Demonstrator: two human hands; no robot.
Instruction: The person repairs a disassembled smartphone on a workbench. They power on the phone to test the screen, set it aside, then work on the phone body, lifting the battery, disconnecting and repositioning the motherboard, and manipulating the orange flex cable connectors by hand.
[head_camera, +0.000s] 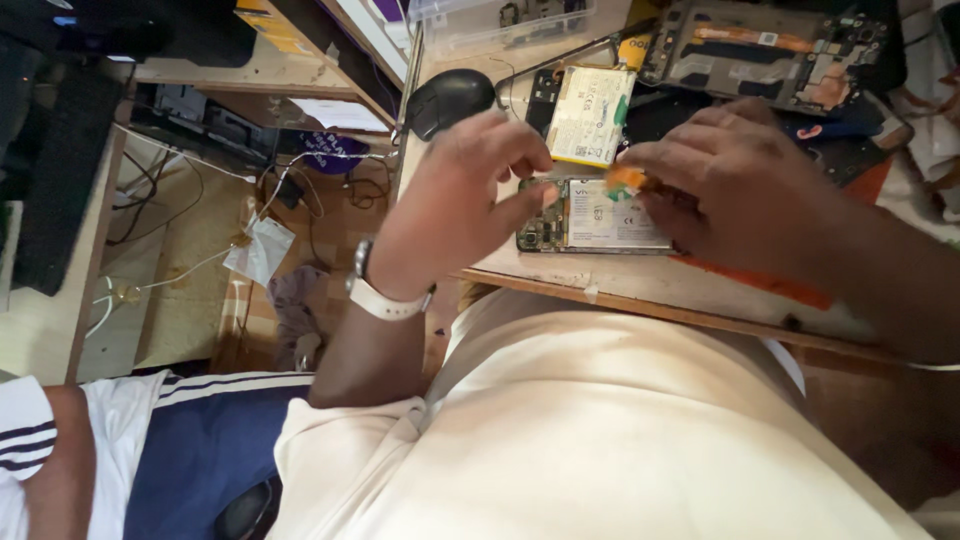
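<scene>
Left of the opened phone (592, 216), cables (200, 200) trail over the floor beneath a wooden shelf. The left hand (462, 205) touches the phone's left end, fingers loosely curled and apart. A black mouse (450, 98) sits behind it, a loose battery (590, 115) just behind the phone. The phone lies near the front edge of the wooden table (640, 290). The right hand (740, 190) pinches an orange strip (628, 178) over the phone. A clear plastic box (500, 20) holding small parts stands far behind; another stripped phone (770, 50) lies behind right.

I noted a wooden workbench (640, 290). On it lay an opened phone (590, 215); a loose battery (590, 115) at twelve o'clock, black mouse (450, 98) at ten, another dismantled phone (770, 50) at one.
</scene>
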